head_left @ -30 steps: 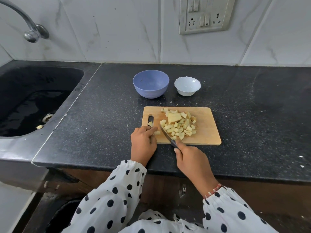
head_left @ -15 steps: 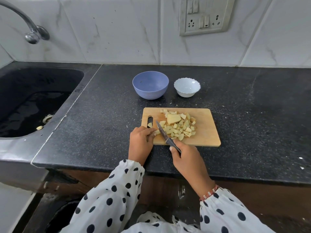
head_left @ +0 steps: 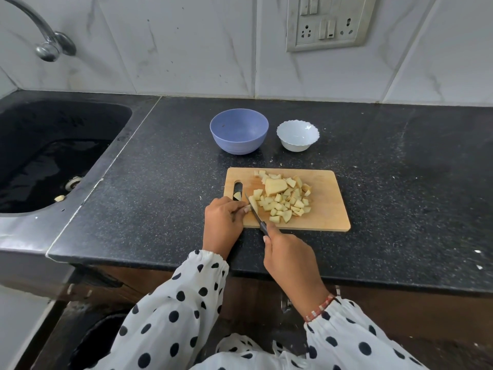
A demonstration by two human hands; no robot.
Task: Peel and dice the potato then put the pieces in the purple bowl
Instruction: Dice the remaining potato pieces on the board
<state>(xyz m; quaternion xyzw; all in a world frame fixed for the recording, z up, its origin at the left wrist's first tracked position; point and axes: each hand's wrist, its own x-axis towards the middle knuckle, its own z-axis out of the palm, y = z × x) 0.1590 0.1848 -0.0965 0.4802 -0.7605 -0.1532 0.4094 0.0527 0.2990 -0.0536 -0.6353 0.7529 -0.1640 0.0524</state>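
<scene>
A wooden cutting board [head_left: 325,206] lies on the black counter with a heap of diced potato pieces [head_left: 284,201] on its middle. One larger uncut chunk [head_left: 275,186] sits at the back of the heap. My right hand [head_left: 289,259] grips a dark-handled knife [head_left: 255,213], its blade angled down at the heap's left edge. My left hand [head_left: 222,222] pinches a small potato piece [head_left: 252,205] right beside the blade. The purple bowl [head_left: 238,132] stands behind the board, with nothing in it.
A small white scalloped bowl [head_left: 298,135] stands right of the purple bowl. One stray potato piece [head_left: 237,195] sits by the board's handle slot. A dark sink [head_left: 48,156] with a tap [head_left: 48,44] lies to the left. A wall socket panel [head_left: 329,22] is above.
The knife blade has shifted left, from inside the heap to its left edge beside my left fingers. My left hand has stayed at the board's near left corner.
</scene>
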